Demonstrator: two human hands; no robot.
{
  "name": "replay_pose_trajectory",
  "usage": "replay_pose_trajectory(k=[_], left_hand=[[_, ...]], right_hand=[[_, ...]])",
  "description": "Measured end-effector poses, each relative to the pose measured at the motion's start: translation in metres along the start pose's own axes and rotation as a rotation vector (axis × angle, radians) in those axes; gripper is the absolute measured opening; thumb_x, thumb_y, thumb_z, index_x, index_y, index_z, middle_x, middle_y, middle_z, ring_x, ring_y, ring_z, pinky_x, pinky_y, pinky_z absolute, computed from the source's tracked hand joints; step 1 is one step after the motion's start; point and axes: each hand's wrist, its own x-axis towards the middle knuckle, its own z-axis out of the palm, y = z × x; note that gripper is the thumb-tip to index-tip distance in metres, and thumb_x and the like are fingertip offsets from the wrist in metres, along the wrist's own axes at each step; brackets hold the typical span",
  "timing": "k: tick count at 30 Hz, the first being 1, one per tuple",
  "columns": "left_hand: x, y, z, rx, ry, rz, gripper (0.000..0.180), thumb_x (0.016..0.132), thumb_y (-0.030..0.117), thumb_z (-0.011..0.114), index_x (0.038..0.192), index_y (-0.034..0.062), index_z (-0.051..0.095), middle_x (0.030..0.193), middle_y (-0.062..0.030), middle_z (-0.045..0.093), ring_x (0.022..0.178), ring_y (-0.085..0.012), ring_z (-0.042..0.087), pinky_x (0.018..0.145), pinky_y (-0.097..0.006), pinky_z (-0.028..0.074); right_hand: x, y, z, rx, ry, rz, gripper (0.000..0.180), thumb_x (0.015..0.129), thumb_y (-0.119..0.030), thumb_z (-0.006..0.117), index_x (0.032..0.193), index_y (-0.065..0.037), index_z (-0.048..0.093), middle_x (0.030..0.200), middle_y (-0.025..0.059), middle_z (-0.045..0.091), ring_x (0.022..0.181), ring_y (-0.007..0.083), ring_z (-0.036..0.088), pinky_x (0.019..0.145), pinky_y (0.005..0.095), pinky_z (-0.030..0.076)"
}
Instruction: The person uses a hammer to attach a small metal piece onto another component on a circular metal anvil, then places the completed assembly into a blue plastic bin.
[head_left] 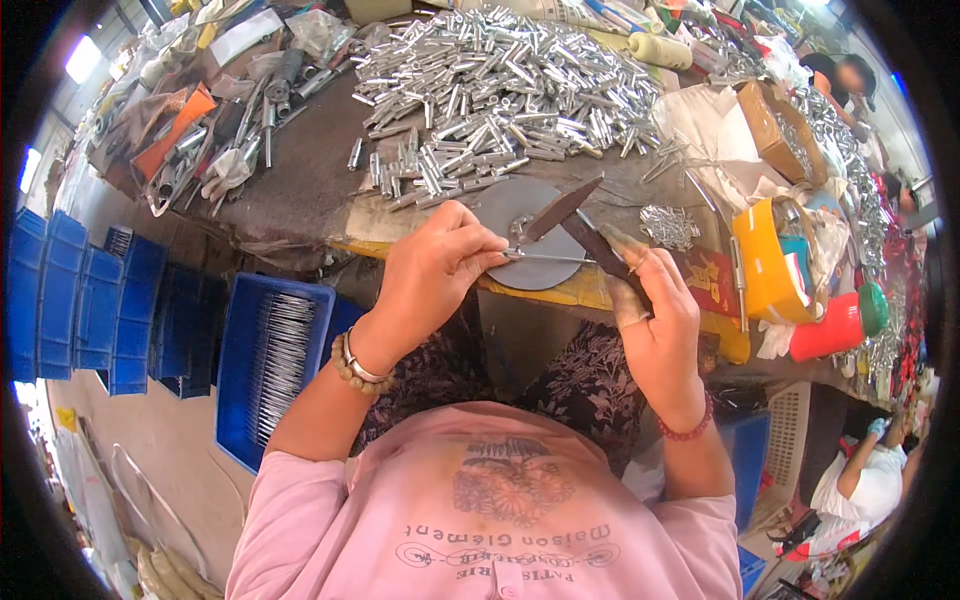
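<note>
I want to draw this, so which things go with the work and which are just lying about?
Seems part of the work:
dark hammer-like tool in the right hand
thin silver metal rod in the left hand
flat round grey disc beneath them

Probably just lying about:
red plastic jar with green lid
yellow plastic container
brown cardboard box

From the wearer's head, the scene is viewed steeply downward and forward through a fisheye lens, with the shirt [400, 500] framed closest, the hands [435, 258] and tabletop [310, 165] beyond.
</note>
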Motion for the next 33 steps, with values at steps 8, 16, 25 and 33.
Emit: replay_pose_trajectory(k=[8,16,25,33], left_hand=[[0.002,-0.003,-0.004,-0.056,-0.032,-0.041,0.014,0.091,0.008,0.088,0.104,0.0082,0.083,0.096,-0.0054,0.067,0.083,-0.0233,0.068,0.073,-0.035,0.052],[0.004,0.005,-0.006,0.014,-0.07,-0.044,0.018,0.089,0.002,0.087,0.107,0.0046,0.082,0.096,-0.0066,0.063,0.087,-0.0205,0.065,0.077,-0.031,0.052],[0.006,0.0,-0.005,0.015,-0.057,-0.014,0.015,0.091,0.01,0.087,0.106,0.0094,0.083,0.095,-0.0057,0.067,0.082,-0.0254,0.069,0.072,-0.036,0.055],[0.006,0.002,-0.006,-0.016,-0.047,-0.02,0.017,0.091,0.008,0.088,0.107,0.0084,0.083,0.094,-0.0054,0.066,0.082,-0.0227,0.069,0.072,-0.034,0.055]], right_hand=[[0.004,-0.01,-0.001,-0.095,0.103,-0.134,0.036,0.095,0.007,0.072,0.129,-0.003,0.078,0.105,0.0172,0.071,0.087,0.0347,0.073,0.075,0.0391,0.059],[0.029,0.036,0.008,-0.058,-0.079,0.047,0.039,0.097,0.003,0.068,0.134,-0.006,0.074,0.109,0.0169,0.07,0.09,0.038,0.074,0.079,0.0431,0.059],[0.033,0.037,0.017,-0.262,-0.101,-0.119,0.024,0.086,-0.003,0.08,0.109,-0.007,0.079,0.107,0.0075,0.07,0.108,0.032,0.067,0.094,0.0444,0.055],[0.032,0.039,0.026,-0.164,-0.198,-0.201,0.012,0.087,-0.002,0.068,0.097,-0.007,0.073,0.095,0.0081,0.066,0.097,0.0322,0.065,0.088,0.045,0.055]])
